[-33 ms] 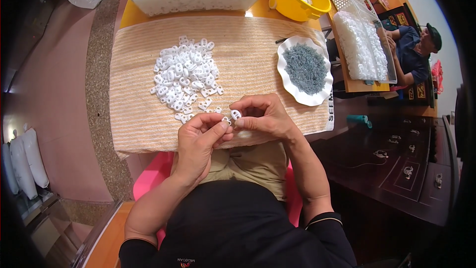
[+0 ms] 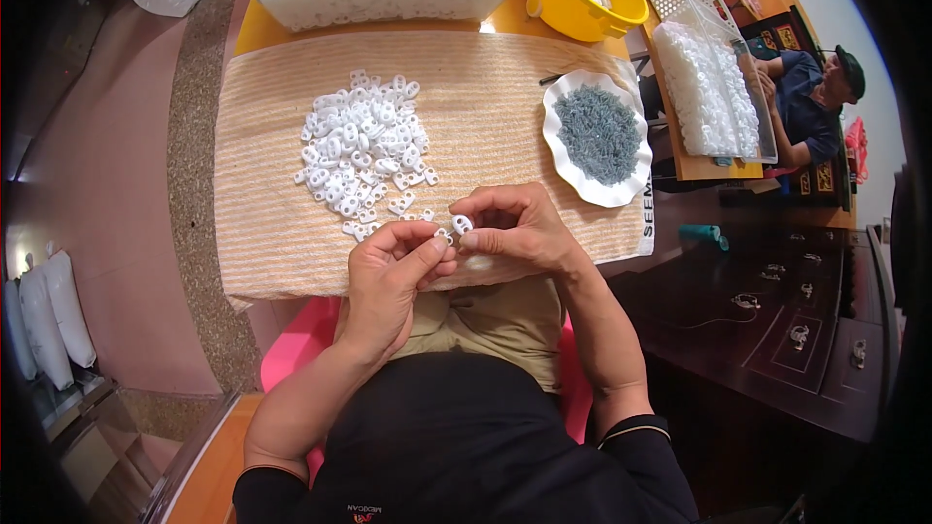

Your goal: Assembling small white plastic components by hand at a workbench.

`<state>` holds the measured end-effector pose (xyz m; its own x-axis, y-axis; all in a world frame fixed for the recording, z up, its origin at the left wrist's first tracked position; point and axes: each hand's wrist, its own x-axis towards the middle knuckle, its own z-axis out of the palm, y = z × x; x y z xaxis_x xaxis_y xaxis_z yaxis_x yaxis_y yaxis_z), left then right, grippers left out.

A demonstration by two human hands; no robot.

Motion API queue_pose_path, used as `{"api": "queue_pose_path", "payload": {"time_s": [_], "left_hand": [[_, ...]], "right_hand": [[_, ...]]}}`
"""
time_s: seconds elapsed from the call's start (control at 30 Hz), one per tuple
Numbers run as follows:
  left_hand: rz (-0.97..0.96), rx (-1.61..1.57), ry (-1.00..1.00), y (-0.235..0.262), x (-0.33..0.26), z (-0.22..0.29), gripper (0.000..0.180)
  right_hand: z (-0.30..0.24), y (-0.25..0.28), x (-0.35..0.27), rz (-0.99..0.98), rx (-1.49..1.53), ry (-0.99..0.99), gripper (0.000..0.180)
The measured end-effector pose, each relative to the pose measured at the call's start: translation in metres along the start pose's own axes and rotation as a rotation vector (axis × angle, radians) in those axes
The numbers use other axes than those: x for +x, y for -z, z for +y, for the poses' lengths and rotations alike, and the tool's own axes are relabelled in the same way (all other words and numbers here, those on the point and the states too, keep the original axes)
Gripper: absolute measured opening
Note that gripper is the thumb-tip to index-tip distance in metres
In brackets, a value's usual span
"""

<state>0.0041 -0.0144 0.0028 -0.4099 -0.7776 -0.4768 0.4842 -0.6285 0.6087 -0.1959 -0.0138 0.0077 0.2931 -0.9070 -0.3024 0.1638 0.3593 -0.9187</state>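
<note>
In front of my lap, my left hand [image 2: 386, 277] pinches a small white plastic piece with holes [image 2: 444, 235] between thumb and fingertips. Close against it, my right hand [image 2: 524, 230] grips a white oval two-hole piece [image 2: 461, 224], which looks like a cord lock part. The two pieces nearly meet; whether they touch I cannot tell. Beyond my left hand lies a heap of similar white plastic pieces [image 2: 364, 141], with a few strays at its near edge. To the right, a white wavy-rimmed plate [image 2: 555, 161] holds a mound of tiny grey bits [image 2: 597, 136], perhaps springs.
A striped tan cloth [image 2: 485, 116] covers the table. At its far side stand a clear bin [image 2: 379, 5] of white pieces and a yellow basin [image 2: 582, 24]. Another person [image 2: 806, 107] sits at the right behind a clear box [image 2: 704, 87]. Dark furniture [image 2: 718, 330] fills the lower right.
</note>
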Motion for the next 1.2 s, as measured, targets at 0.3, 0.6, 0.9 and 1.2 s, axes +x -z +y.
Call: {"api": "queue_pose_path", "payload": {"time_s": [0.3, 0.6, 0.9, 1.2], "left_hand": [[-0.003, 0.022, 0.005, -0.001, 0.0005, 0.0007, 0.013], [-0.012, 0.03, -0.002, -0.0006, 0.0002, -0.0011, 0.013], [-0.018, 0.031, 0.002, 0.0006, 0.0003, -0.0021, 0.014], [-0.026, -0.015, 0.046, -0.0003, 0.0012, 0.0015, 0.015]], "right_hand": [[0.0004, 0.0003, 0.0005, -0.01, -0.018, 0.024, 0.029], [0.0017, -0.0017, 0.0001, -0.025, -0.038, 0.06, 0.028], [0.0031, -0.0041, 0.0003, -0.048, -0.068, 0.041, 0.03], [-0.0004, -0.005, -0.0002, -0.024, -0.017, 0.004, 0.028]]}}
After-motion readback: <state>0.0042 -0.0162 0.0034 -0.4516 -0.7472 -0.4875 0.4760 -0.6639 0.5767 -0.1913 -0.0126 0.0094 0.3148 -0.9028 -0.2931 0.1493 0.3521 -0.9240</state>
